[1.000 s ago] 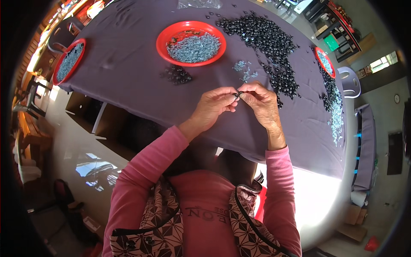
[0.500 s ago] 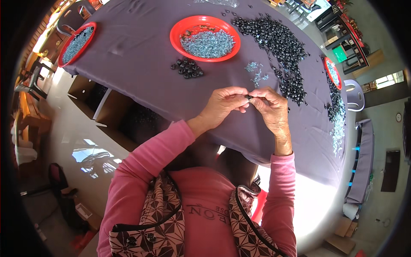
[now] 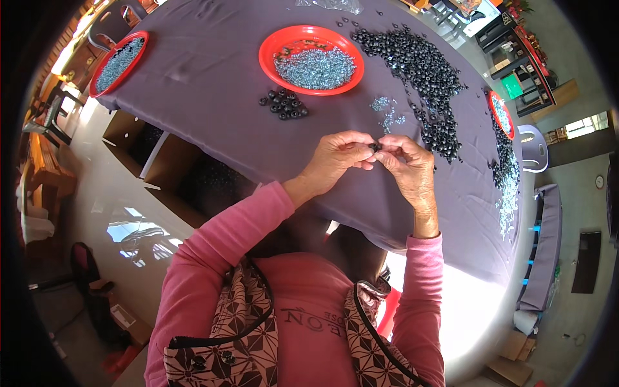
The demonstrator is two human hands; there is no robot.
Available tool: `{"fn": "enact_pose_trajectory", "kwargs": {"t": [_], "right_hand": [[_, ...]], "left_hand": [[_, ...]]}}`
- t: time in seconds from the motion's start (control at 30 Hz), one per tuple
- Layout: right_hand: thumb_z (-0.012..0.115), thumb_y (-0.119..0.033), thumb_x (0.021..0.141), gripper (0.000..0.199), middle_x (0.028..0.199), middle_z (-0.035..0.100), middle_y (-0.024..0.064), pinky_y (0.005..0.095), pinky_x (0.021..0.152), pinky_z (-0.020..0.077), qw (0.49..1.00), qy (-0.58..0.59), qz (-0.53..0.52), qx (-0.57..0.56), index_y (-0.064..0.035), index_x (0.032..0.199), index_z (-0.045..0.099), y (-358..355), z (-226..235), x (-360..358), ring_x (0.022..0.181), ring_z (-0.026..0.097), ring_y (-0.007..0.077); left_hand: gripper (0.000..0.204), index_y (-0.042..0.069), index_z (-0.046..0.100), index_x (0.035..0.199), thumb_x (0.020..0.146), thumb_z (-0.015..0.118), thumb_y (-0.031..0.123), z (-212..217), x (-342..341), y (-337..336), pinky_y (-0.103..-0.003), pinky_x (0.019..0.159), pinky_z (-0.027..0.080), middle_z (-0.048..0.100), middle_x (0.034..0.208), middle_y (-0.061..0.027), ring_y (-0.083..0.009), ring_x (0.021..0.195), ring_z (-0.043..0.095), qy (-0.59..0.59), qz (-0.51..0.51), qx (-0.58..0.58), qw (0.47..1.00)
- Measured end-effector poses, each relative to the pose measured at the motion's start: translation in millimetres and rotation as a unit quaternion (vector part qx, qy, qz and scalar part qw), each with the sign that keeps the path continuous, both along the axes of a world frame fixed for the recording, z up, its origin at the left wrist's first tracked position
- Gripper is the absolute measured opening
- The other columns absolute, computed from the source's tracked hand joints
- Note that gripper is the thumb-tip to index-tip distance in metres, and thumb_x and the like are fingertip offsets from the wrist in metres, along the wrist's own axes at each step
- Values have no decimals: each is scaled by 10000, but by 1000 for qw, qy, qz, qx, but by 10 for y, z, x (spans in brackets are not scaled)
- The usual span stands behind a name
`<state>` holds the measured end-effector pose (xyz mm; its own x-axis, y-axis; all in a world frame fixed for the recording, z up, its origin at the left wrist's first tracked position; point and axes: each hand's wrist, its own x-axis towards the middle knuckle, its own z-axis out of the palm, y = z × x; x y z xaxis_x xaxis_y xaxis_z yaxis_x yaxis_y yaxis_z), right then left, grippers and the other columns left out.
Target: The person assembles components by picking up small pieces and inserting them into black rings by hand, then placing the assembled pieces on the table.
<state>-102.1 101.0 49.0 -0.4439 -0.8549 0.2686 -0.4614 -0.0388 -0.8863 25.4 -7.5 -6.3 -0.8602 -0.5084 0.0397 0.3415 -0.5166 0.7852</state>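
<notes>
My left hand (image 3: 335,158) and my right hand (image 3: 409,166) meet above the near part of the table. Both pinch one small black round piece (image 3: 374,148) between thumb and fingertips; the fingers cover much of it. Beyond my left hand sits a small cluster of similar black round pieces (image 3: 284,104). A red plate (image 3: 264,68) behind it holds many tiny pale-blue shiny pieces (image 3: 316,68). A few more pale-blue pieces (image 3: 389,116) lie loose just past my right hand. To their right spreads a large heap of black pieces (image 3: 429,71).
A purple-grey cloth covers the table (image 3: 200,84). Another red plate (image 3: 101,90) stands at its far left corner, and a third red plate (image 3: 495,103) at the right edge, near more loose pieces (image 3: 508,193). Open cardboard boxes (image 3: 169,158) stand below the left edge.
My right fingertips have shifted slightly on the black piece. Both hands stay in nearly the same place, and the piles and plates look the same.
</notes>
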Motion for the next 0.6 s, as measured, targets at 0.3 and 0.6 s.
{"fn": "enact_pose_trajectory", "kwargs": {"t": [0.3, 0.6], "right_hand": [[524, -250, 944, 271, 727, 606, 48, 225, 580, 470, 987, -161, -20, -15, 6, 947, 611, 119, -152, -102, 641, 557, 103], [293, -541, 951, 593, 621, 529, 52, 232, 440, 410, 958, -279, -22, 60, -28, 779, 536, -28, -159, 73, 523, 504, 121]], "left_hand": [[211, 2, 588, 1073, 884, 605, 92, 3, -26, 1, -289, 749, 530, 610, 958, -67, -142, 848, 609, 37, -8, 26, 999], [208, 18, 592, 1073, 889, 600, 114, -31, -15, -18, -265, 708, 496, 583, 953, -38, -118, 784, 571, 21, -39, 5, 999]]}}
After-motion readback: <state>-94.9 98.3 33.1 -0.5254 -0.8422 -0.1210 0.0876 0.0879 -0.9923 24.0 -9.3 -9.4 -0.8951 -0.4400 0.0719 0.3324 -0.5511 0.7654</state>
